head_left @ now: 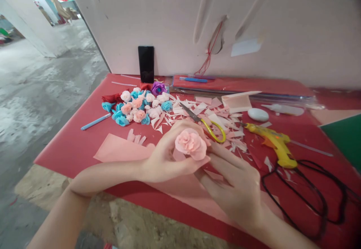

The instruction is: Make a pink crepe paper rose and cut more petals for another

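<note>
A light pink paper flower with layered, ruffled petals is held upright in front of me. My left hand curls around it from the left, thumb across its near side. From the right, my right hand closes in on the flower's lower edge; its fingertips are partly hidden behind the left thumb and the petals. Just beyond the hands lie scissors with yellow handles, blades pointing away to the left. Under and left of the hands rests a flat piece of pink paper.
Finished paper flowers in several colours are heaped at the back left, beside pale paper scraps. A yellow glue gun lies right, its black cable looped near the edge. A phone leans against the white wall.
</note>
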A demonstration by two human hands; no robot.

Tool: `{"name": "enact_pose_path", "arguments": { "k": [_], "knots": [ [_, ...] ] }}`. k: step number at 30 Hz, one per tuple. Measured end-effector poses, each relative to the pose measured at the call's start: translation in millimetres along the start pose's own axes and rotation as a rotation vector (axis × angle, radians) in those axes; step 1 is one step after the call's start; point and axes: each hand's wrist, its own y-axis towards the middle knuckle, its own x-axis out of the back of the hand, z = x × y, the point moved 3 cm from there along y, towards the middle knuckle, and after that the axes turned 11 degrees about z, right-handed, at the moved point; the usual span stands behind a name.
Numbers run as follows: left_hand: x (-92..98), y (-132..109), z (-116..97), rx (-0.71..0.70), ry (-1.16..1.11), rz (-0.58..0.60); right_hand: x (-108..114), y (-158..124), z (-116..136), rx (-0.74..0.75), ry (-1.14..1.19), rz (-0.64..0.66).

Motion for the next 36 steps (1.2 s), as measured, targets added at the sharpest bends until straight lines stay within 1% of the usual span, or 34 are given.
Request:
{"name": "enact_pose_path", "arguments": {
  "k": [2, 6, 8, 11, 15, 20, 26, 30, 36],
  "knots": [
    [-1.8, -1, 0, -0.045, -0.03, -0.022, 0, 0, 1, 0.027, -0.003, 0.007],
    [-2.8, -2, 1, 0.002, -0.168, -0.027, 0, 3, 1, 0.026, 0.032, 0.038],
    [-1.4, -2, 0, 0.0, -0.194, -0.018, 0, 3, 1, 0.024, 0.057, 0.055],
    [1.7, -1, -3, -0.032, -0.157, -0.014, 1, 3, 3, 0.024, 0.071, 0.072],
    [3.1, 0, -3, -0.038, -0.143, -0.029, 2, 4, 6, 0.057, 0.075, 0.054],
    [0.0, 0, -4, -0.125, -0.138, -0.013, 1, 4, 5, 0.058, 0.138, 0.031],
    [-2.5, -1, -7, -0.196, -0.107, -0.029, -1, 5, 4, 0.054, 0.18, 0.045],
    [-2.4, -1, -9, -0.204, -0.095, -0.048, 0, 5, 5, 0.055, 0.189, 0.052],
    [-1.4, -1, -10, -0.18, -0.076, 0.014, -1, 2, 4, 0.044, 0.214, 0.075]
  ]
}}
